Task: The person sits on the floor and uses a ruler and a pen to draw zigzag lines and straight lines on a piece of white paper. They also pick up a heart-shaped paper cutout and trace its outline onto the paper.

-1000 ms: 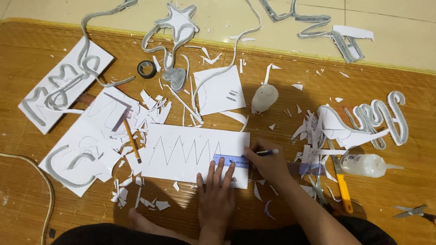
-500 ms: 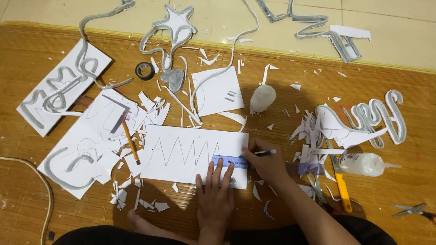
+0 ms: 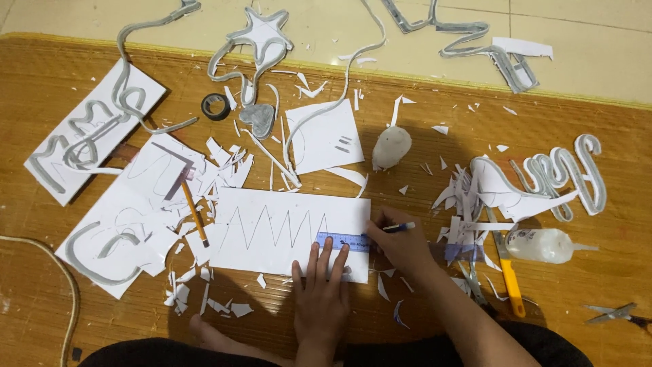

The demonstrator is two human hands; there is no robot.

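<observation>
Head view: left hand [image 3: 320, 299] lies flat, fingers spread, pinning a thin blue see-through plastic ruler [image 3: 343, 241] onto a white rectangular paper sheet [image 3: 291, 233] with a pencilled zigzag, lying mid-floor on the woven bamboo mat [image 3: 81, 319]. Right hand [image 3: 401, 243] is closed, pinching a slim dark pen [image 3: 399, 226] at the ruler's right end. I'd guess the paper is light, floppy and slides easily, so press it down flat; the ruler looks stiff but slippery. Around it: white paper scraps [image 3: 224, 166], a yellow-handled craft knife [image 3: 508, 275], a soft clear glue bottle [image 3: 543, 245]
</observation>
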